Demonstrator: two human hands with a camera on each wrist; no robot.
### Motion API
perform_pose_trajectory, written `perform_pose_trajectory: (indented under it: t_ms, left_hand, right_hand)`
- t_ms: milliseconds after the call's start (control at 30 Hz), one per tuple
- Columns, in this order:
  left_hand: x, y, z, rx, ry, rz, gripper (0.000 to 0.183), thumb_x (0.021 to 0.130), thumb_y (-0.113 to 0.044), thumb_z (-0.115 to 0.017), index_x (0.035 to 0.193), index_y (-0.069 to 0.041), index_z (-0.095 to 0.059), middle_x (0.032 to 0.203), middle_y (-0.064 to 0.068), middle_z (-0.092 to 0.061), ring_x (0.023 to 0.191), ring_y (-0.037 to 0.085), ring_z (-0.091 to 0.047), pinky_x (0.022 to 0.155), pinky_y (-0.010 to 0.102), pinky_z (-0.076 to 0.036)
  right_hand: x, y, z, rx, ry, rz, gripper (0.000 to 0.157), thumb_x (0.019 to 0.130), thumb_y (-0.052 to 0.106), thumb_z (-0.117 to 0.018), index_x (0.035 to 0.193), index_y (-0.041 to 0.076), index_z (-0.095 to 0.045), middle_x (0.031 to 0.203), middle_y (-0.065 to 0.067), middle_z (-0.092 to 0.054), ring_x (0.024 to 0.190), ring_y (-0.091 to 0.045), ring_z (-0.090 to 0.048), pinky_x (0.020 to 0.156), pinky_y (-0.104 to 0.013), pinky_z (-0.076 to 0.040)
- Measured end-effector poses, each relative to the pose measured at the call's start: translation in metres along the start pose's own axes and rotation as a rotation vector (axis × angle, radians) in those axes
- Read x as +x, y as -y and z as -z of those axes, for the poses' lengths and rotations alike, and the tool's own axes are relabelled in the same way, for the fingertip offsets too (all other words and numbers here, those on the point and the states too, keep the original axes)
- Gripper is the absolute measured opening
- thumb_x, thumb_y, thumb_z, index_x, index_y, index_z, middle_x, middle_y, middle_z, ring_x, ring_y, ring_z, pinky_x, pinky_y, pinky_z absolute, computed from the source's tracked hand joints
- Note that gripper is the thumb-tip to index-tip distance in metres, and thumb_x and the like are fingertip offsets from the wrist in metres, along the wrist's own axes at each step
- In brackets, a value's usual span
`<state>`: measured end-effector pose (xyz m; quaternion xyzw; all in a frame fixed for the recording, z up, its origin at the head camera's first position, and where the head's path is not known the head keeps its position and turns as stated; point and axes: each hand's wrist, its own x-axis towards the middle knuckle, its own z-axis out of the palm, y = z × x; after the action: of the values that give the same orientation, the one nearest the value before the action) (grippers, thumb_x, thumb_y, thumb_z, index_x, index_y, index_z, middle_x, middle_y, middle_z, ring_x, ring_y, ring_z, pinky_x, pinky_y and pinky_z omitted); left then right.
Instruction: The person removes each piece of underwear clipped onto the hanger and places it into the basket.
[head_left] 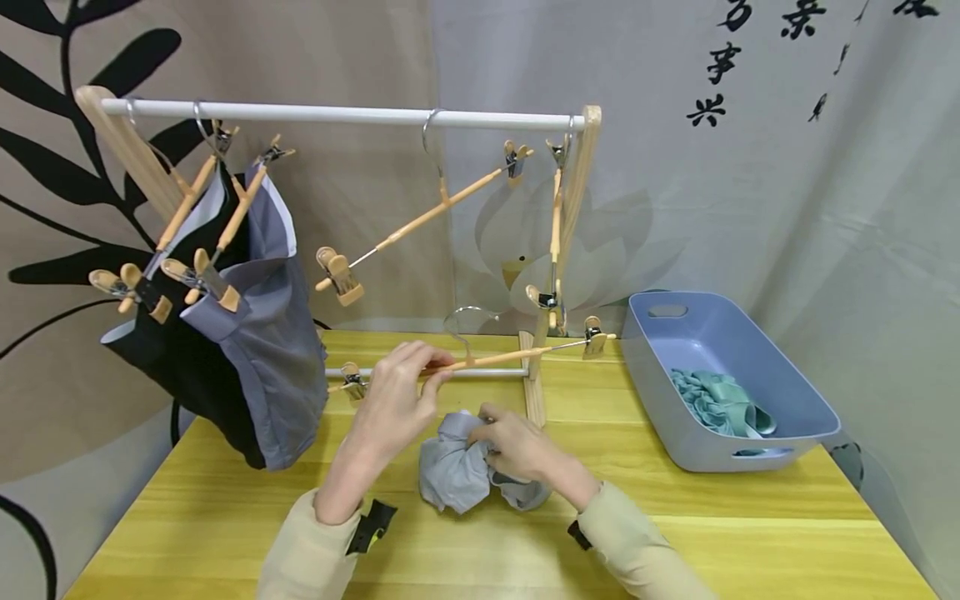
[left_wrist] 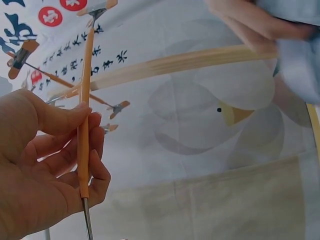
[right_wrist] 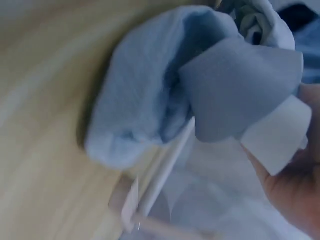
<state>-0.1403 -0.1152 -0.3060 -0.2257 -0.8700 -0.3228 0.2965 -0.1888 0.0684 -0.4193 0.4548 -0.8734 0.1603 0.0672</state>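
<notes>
My left hand point(head_left: 393, 400) grips a wooden clip hanger point(head_left: 495, 359) near its middle, thumb against fingers round the bar. In the left wrist view that hanger point(left_wrist: 84, 165) stands almost upright in the hand, a clip point(left_wrist: 97, 7) at its top. Below it, a crumpled grey-blue garment point(head_left: 453, 467) lies on the table, its kind not clear. My right hand point(head_left: 521, 446) pinches part of this garment. In the right wrist view the hand point(right_wrist: 295, 185) holds a folded band point(right_wrist: 240, 90) with a pale inner side; some fingers are hidden behind the cloth.
A rack with a white rail point(head_left: 337, 112) stands behind the hands. Grey-blue and black garments point(head_left: 277, 367) hang clipped at its left; other clip hangers point(head_left: 420, 221) hang farther right. A blue-grey basket point(head_left: 652, 400) at the right holds green cloth point(head_left: 720, 404).
</notes>
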Motion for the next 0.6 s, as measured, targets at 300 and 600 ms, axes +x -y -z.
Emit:
perform_pose_trajectory:
  t_ms: [300, 600]
  left_hand:
    - [0.0, 0.0, 0.002, 0.006, 0.015, 0.041, 0.011, 0.08, 0.004, -0.068, 0.091, 0.0, -0.069, 0.087, 0.011, -0.069, 0.082, 0.022, -0.065, 0.073, 0.031, -0.055]
    - [-0.001, 0.001, 0.004, 0.003, 0.011, 0.046, 0.01, 0.082, 0.001, -0.068, 0.091, -0.002, -0.069, 0.088, 0.01, -0.07, 0.083, 0.022, -0.065, 0.073, 0.033, -0.054]
  right_hand:
    - [-0.033, -0.037, 0.048, 0.0, -0.264, -0.15, 0.03, 0.066, -0.008, -0.066, 0.091, 0.008, -0.072, 0.099, -0.014, -0.062, 0.078, -0.02, -0.061, 0.066, -0.027, -0.054]
    - [-0.066, -0.071, 0.11, -0.105, -0.623, -0.273, 0.03, 0.061, -0.012, -0.066, 0.088, 0.0, -0.073, 0.088, -0.017, -0.06, 0.071, -0.027, -0.057, 0.06, -0.038, -0.047]
